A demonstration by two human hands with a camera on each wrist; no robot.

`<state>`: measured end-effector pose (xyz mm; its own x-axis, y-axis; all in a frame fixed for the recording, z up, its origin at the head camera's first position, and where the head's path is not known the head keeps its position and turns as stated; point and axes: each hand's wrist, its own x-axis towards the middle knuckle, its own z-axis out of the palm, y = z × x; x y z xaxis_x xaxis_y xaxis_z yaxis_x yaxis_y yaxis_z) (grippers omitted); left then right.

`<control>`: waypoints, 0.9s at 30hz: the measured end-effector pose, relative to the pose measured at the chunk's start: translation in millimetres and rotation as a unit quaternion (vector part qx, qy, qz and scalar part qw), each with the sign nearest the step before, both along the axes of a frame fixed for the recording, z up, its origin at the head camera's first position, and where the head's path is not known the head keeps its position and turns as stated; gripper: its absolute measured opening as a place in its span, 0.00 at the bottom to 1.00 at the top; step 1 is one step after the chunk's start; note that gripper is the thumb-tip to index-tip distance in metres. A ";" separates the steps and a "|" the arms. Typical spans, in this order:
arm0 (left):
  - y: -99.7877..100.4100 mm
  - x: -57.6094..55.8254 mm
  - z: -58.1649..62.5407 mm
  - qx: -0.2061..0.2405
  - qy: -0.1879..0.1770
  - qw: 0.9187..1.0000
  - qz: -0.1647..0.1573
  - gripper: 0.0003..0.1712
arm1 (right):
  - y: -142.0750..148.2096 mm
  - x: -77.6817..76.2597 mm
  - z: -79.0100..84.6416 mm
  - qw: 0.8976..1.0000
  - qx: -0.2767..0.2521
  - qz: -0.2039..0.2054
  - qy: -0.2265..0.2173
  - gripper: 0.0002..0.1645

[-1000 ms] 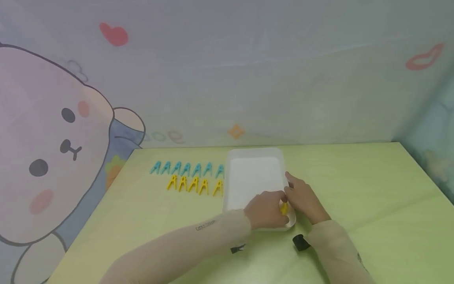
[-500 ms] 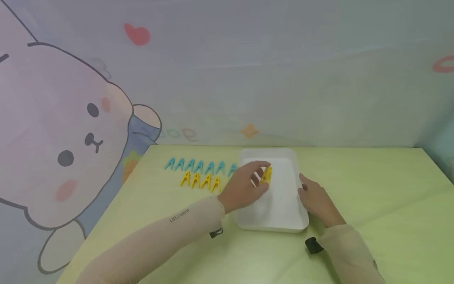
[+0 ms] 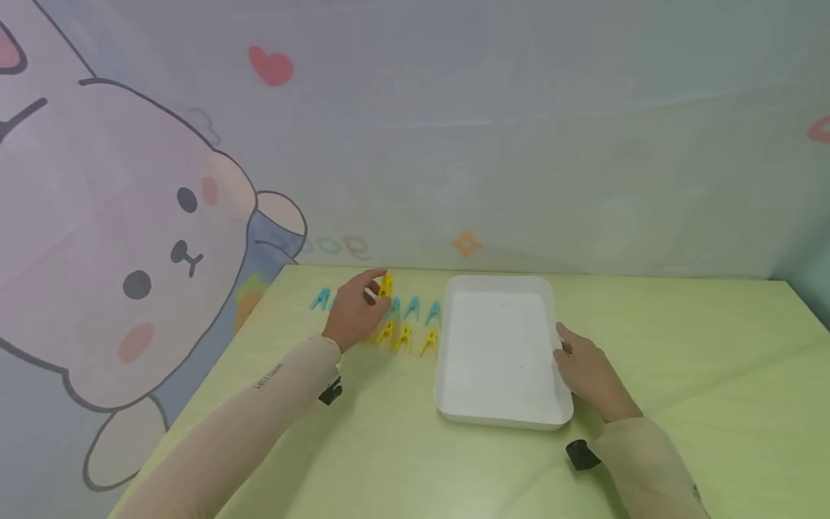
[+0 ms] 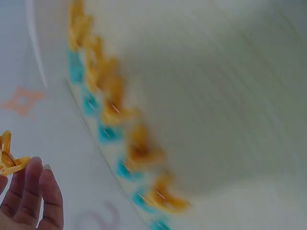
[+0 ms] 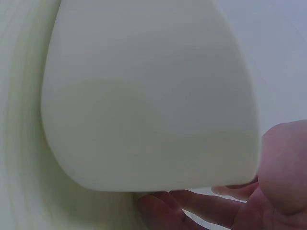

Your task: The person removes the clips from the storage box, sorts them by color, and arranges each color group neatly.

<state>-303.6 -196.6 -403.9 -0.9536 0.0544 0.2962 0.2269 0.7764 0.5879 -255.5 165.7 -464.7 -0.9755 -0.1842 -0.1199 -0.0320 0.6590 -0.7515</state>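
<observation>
Pinched in my left hand [image 3: 355, 310] is a yellow clothespin [image 3: 385, 285], raised above the rows at the table's far left. The left wrist view shows that clothespin [image 4: 8, 158] at the fingertips, cut off by the frame edge. Below lie a row of blue clothespins [image 3: 412, 308] and a nearer row of yellow clothespins [image 3: 405, 336]; my hand hides some of them. My right hand [image 3: 590, 367] grips the right edge of the white tray [image 3: 502, 346]. In the right wrist view its fingers [image 5: 163, 211] reach under the tray [image 5: 153, 120].
The green-yellow table [image 3: 687, 375] extends to the right of the tray and in front of it. A printed curtain [image 3: 519, 158] with a cartoon bear-like figure hangs behind. A black wrist device [image 3: 582, 455] sits by the right sleeve.
My left hand has moved from the tray's near right corner, out over the tray, to the far left with the yellow clothespin. My right hand stays on the tray edge. The head view has shifted left.
</observation>
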 end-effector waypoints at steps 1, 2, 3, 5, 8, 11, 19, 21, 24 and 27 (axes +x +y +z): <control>-6.8 -5.7 -3.0 -0.016 -0.001 1.000 0.009 0.27 | 3.4 2.3 -0.5 1.000 0.002 -0.006 0.000 0.33; -13.5 -11.3 -6.4 -0.027 -0.005 0.999 0.016 0.27 | 6.9 4.5 -0.9 1.000 0.003 -0.014 0.001 0.33; -18.9 -16.1 -9.2 -0.035 -0.009 0.999 0.024 0.27 | 10.4 6.7 -1.3 1.000 0.006 -0.021 0.002 0.33; -27.5 -25.6 -15.3 -0.051 -0.021 0.998 0.039 0.26 | 17.6 11.2 -1.7 0.999 0.008 -0.034 0.002 0.33; -31.9 -38.1 -21.0 -0.080 -0.048 0.994 0.055 0.25 | 29.8 18.5 -2.2 0.998 0.006 -0.055 0.003 0.33; -27.8 -49.5 -25.0 -0.118 -0.083 0.988 0.058 0.25 | 42.9 27.6 -2.7 0.997 0.000 -0.075 0.001 0.33; -26.9 -60.0 -31.2 -0.174 -0.161 0.970 0.052 0.25 | 52.3 39.6 -6.9 0.995 -0.024 -0.093 0.004 0.33; -40.5 -53.2 -29.8 -0.180 -0.172 0.966 0.066 0.24 | 42.0 32.6 -9.1 0.995 -0.035 -0.089 0.004 0.33; -67.6 -41.3 -27.2 -0.188 -0.181 0.962 0.080 0.25 | 21.1 20.5 -12.0 0.995 -0.050 -0.083 0.000 0.33; -99.8 -27.3 -24.0 -0.196 -0.190 0.958 0.087 0.28 | -3.8 8.6 -15.0 0.995 -0.059 -0.077 0.000 0.33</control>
<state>-330.8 -296.4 -427.9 -0.9931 -0.0795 -0.0857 -0.0992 0.9611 0.2576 -246.9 161.9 -479.7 -0.9932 -0.0447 -0.1074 0.0637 0.5636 -0.8236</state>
